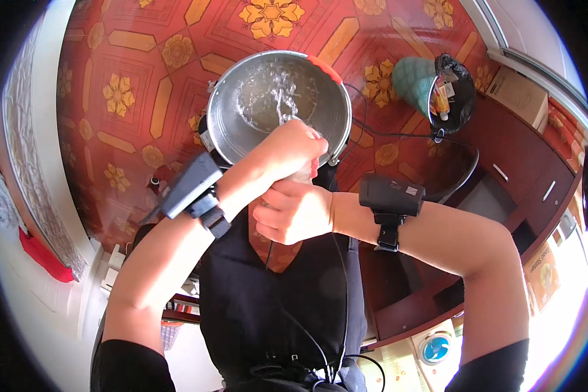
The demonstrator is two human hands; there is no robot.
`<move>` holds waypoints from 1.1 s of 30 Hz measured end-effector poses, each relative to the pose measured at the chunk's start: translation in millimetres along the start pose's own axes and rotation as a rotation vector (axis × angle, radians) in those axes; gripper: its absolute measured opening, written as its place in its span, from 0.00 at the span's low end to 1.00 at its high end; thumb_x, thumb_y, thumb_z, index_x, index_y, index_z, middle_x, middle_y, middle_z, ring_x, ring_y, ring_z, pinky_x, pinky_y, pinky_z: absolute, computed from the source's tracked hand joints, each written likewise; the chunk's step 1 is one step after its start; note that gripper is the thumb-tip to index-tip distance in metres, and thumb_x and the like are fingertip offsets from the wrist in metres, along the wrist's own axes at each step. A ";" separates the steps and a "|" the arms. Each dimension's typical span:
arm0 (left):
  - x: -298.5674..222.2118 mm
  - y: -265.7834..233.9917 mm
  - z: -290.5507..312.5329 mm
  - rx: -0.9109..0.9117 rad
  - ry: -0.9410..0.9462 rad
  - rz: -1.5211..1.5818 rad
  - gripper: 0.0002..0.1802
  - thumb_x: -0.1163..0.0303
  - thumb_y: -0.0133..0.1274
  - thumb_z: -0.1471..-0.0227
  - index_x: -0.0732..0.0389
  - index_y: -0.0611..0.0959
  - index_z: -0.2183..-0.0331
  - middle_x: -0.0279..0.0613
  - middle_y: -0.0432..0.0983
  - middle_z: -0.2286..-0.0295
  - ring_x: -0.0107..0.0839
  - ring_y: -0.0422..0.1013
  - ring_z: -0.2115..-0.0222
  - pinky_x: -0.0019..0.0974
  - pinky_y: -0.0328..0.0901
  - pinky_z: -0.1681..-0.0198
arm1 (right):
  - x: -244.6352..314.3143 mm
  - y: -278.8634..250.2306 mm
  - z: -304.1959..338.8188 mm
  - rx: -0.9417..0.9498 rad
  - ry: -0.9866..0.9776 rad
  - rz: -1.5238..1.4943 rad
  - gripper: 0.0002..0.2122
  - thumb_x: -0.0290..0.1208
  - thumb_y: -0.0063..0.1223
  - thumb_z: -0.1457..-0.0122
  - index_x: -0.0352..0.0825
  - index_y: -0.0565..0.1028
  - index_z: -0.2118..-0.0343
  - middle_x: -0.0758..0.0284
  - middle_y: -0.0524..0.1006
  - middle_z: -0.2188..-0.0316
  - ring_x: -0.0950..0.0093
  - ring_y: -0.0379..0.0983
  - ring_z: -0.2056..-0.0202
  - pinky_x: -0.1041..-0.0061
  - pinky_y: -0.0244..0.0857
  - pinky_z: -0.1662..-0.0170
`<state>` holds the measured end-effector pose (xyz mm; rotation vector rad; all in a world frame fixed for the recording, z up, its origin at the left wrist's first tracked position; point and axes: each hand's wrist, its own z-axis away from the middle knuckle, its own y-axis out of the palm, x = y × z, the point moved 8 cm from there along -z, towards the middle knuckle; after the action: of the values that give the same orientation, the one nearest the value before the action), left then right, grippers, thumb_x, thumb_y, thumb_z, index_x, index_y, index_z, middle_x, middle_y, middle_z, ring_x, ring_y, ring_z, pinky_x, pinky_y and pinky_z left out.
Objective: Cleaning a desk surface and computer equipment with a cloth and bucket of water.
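- From where I stand, the left hand (291, 147) is over the near part of a metal bucket (223, 127), fingers curled tight around a pale and red bundle (302, 172).
- The right hand (297, 212) is just below it, nearer the person's body, fingers folded in on the bundle's other end.
- So the bundle sits between the two fists, by the bucket's near rim; they hide most of it, and I can't tell its material.
- Water (261, 98) splashes in the bucket, and a red patch (325, 68) marks the far right of its rim.
- The left forearm, with a black wrist device (193, 184), slants up past the near rim; a second black device (392, 195) sits on the right forearm.
- Right of the bucket, on the patterned red floor (176, 85), is a teal bin (411, 80) with a black liner (462, 88) and some rubbish inside.
- A dark cable (467, 173) loops between the bucket and the reddish-brown desk (522, 153).
- A cardboard box (519, 98) stands beyond the bin, by the desk.
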<state>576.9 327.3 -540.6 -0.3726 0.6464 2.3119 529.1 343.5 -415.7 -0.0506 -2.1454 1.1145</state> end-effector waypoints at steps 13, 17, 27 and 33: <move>-0.7 4.7 -11.4 -0.266 0.201 -0.584 0.18 0.61 0.49 0.52 0.65 0.82 0.80 0.55 0.76 0.82 0.51 0.75 0.77 0.47 0.69 0.68 | 6.4 31.8 3.7 0.096 -0.016 0.174 0.04 0.32 0.55 0.64 0.41 0.74 0.83 0.75 0.76 0.77 0.74 0.74 0.72 0.73 0.69 0.65; -2.2 13.2 -13.7 -0.382 0.197 -0.591 0.14 0.62 0.53 0.61 0.64 0.84 0.78 0.58 0.76 0.78 0.55 0.74 0.75 0.49 0.70 0.68 | 2.5 47.1 29.0 0.225 0.073 -0.141 0.02 0.28 0.55 0.59 0.40 0.73 0.80 0.72 0.74 0.78 0.73 0.72 0.73 0.73 0.68 0.68; -31.3 3.0 29.4 -0.327 0.345 -0.361 0.20 0.54 0.54 0.54 0.64 0.82 0.76 0.52 0.77 0.82 0.49 0.75 0.79 0.43 0.70 0.71 | 23.8 -7.1 9.7 0.471 0.035 0.048 0.08 0.32 0.55 0.60 0.42 0.78 0.73 0.74 0.74 0.63 0.71 0.69 0.54 0.61 0.65 0.51; -67.7 16.5 124.9 -0.070 0.494 0.173 0.16 0.61 0.63 0.55 0.61 0.77 0.68 0.36 0.75 0.74 0.27 0.70 0.70 0.33 0.66 0.66 | 56.4 -134.2 19.4 0.153 0.461 0.059 0.13 0.31 0.59 0.55 0.46 0.70 0.66 0.61 0.68 0.52 0.51 0.62 0.47 0.39 0.55 0.46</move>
<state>603.6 347.7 -401.6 -0.9733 0.8615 2.4231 511.7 264.7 -293.0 -0.2749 -1.6556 1.1668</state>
